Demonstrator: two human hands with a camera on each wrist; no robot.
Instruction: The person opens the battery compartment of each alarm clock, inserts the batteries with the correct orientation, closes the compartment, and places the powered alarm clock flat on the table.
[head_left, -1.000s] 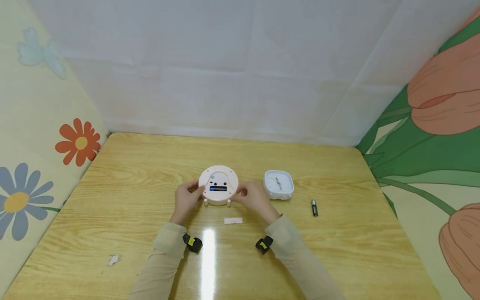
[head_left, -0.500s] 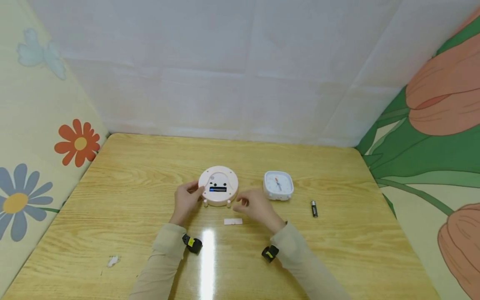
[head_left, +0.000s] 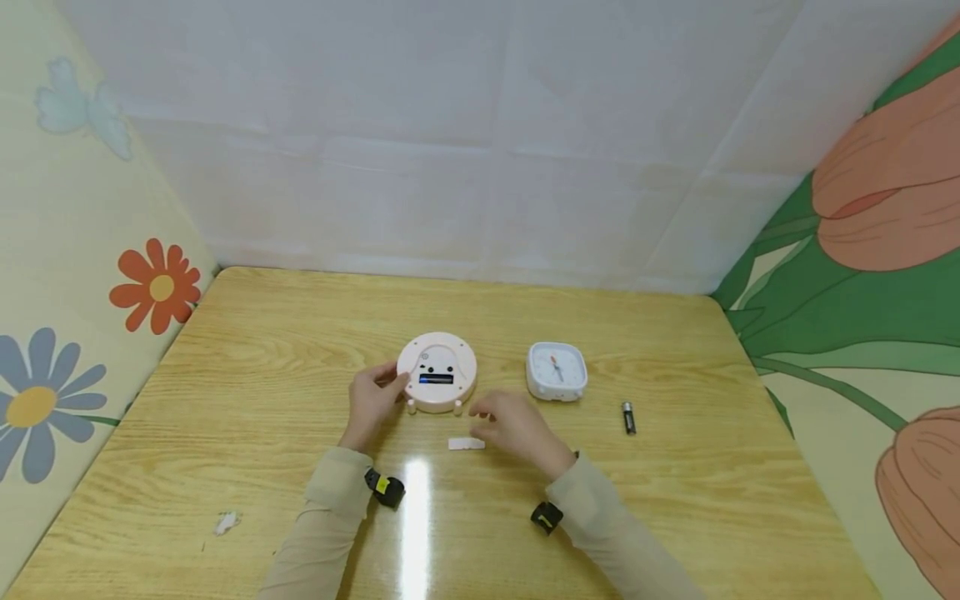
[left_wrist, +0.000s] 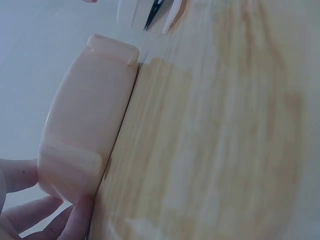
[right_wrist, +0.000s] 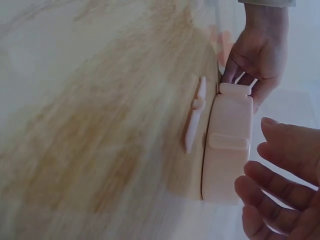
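A round pink clock (head_left: pixel 437 357) lies face down on the table, a dark blue battery (head_left: pixel 436 379) in its back slot. The left hand (head_left: pixel 371 403) holds its left side, thumb near the rim; in the left wrist view the fingers touch the clock (left_wrist: pixel 90 105). Just right of the clock, the right hand (head_left: pixel 516 423) hovers with loosely bent fingers and nothing in them. Its fingers spread beside the clock body (right_wrist: pixel 227 150) in the right wrist view. A small pink cover (head_left: pixel 465 444) lies in front of the clock, by the right fingertips.
A white square clock (head_left: pixel 557 371) lies face up at the right, behind the right hand. Further right is a loose black battery (head_left: pixel 628 417). A small white scrap (head_left: pixel 227 522) lies at the front left of the wooden table (head_left: pixel 300 333).
The right hand has let go of the pink clock's right side and moved a little right and toward the person, near the cover. The left hand has stayed in place.
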